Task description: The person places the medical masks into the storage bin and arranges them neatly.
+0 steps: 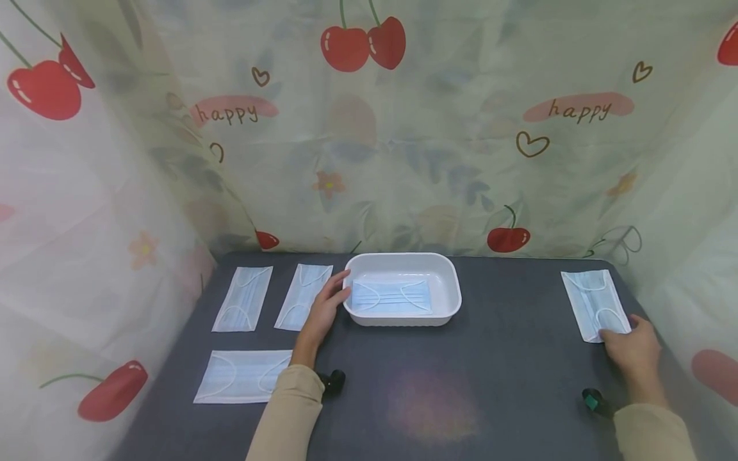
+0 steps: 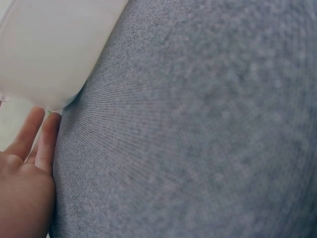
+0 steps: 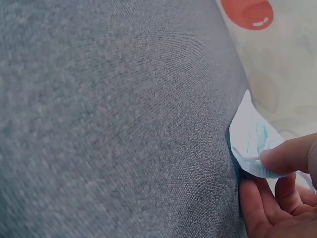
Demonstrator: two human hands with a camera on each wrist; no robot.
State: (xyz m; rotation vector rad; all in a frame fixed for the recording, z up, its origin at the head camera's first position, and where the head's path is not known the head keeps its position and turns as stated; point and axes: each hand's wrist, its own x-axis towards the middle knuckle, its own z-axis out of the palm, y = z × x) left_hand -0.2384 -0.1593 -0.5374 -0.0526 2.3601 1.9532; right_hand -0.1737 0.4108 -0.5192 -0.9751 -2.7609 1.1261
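Note:
A white plastic tray (image 1: 403, 320) stands at the back middle of the dark table, with one blue face mask (image 1: 392, 298) lying flat inside. My left hand (image 1: 325, 307) touches the tray's left end with fingers extended; in the left wrist view the fingertips (image 2: 49, 121) meet the tray's wall (image 2: 54, 49). At the far right, my right hand (image 1: 634, 349) pinches the near edge of another face mask (image 1: 594, 301) between thumb and fingers. The right wrist view shows that mask (image 3: 250, 134) bent up at the pinched edge, the thumb on top and the fingers beneath.
Left of the tray lie two upright-set masks (image 1: 242, 299) side by side and a sideways mask (image 1: 236, 376) nearer me, partly behind my left sleeve. A cherry-patterned curtain (image 1: 403, 160) encloses the table's back and sides.

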